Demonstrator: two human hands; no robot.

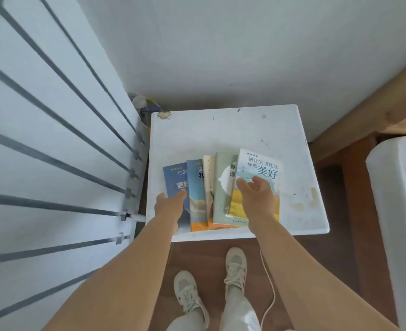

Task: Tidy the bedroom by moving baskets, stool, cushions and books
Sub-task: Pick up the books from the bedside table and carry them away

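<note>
Several books lie fanned out and overlapping on a white bedside table (223, 130). The leftmost is a dark blue book (173, 177); the rightmost is a pale blue and yellow book (264, 166) on top of a grey-green book (223, 185). My left hand (169, 205) rests on the dark blue book at its near left edge, fingers stretched forward. Just above the pale blue book's cover is my right hand (256, 194), fingers loosely spread; whether it touches the cover I cannot tell. Neither hand grips anything.
A white panelled wall with grey bars (54, 139) stands close on the left. A wooden bed frame (354, 103) and white mattress (400, 211) lie to the right. A thin white cord (271, 292) hangs by my right leg over the wooden floor.
</note>
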